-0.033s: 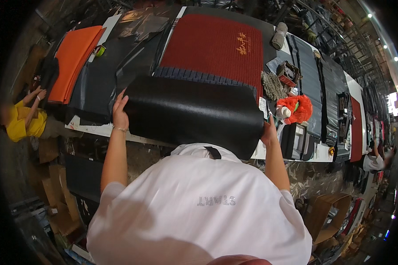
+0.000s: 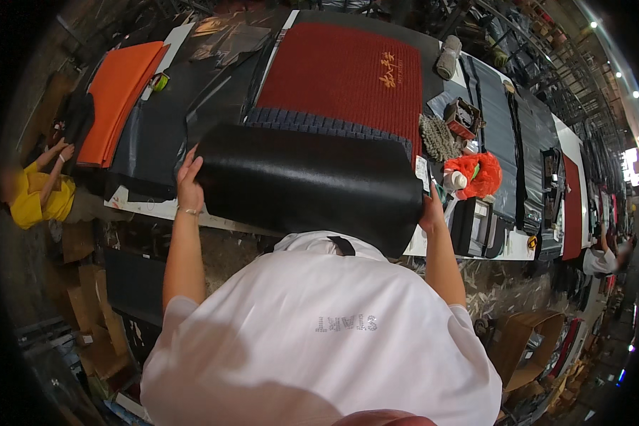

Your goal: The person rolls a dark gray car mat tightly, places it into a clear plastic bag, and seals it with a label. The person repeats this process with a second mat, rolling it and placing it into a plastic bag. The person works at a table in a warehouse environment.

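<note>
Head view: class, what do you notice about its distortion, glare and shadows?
In the head view, the table bows toward a dark, rounded rim; in the head view, a soft sheen lies along the curved black sheet; in the head view, lamps glare white at right, and shadow darkens the white shirt's lower part.

A long white table (image 2: pixel 520 247) stands over littered floor (image 2: pixel 504 287), metal racks (image 2: pixel 547 44) beyond, lamps (image 2: pixel 636 94) glowing at right.

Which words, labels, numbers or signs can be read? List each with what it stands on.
White cloth shirt: one line of grey lettering, legible but not copied here.
Ribbed dark-red rectangular mat: gold characters, not copied; the smaller line beside them is blurred.
White rectangular label near the bare right hand: too small to read.
</note>
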The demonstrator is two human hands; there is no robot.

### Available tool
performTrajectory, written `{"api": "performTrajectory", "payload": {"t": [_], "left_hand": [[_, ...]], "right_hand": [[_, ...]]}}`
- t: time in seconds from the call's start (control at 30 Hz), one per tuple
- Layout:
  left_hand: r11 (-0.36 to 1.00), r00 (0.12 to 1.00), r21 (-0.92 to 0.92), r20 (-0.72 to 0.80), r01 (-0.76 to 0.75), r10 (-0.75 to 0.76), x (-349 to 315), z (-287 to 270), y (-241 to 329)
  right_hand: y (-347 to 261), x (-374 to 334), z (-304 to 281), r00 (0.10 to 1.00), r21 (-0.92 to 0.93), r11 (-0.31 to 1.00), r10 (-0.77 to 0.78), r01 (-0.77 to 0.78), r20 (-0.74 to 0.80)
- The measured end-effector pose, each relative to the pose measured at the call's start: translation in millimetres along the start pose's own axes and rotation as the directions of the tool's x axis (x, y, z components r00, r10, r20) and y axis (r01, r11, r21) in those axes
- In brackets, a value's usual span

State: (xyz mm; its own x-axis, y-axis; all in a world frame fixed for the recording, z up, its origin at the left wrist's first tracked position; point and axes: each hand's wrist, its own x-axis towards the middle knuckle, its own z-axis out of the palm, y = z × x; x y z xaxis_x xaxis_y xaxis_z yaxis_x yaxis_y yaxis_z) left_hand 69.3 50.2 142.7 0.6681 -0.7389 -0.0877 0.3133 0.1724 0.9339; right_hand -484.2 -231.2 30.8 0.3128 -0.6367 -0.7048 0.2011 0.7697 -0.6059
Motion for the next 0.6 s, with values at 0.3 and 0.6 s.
{"api": "performTrajectory", "payload": {"t": [0.3,0.6], "left_hand": [[0.984,0.992,-0.125,-0.004,0.124,-0.125,-112,-89,10],[0.969,0.859,0.211,-0.512,0.127,-0.002,-232,-45,-5]], "right_hand": [[-14,32,0,0.991,-0.349,0.935,-0.093,0.056,-0.091],[-87,86,110,0.579,-0.761,-0.554,-0.515,0.338,0.632]]}}
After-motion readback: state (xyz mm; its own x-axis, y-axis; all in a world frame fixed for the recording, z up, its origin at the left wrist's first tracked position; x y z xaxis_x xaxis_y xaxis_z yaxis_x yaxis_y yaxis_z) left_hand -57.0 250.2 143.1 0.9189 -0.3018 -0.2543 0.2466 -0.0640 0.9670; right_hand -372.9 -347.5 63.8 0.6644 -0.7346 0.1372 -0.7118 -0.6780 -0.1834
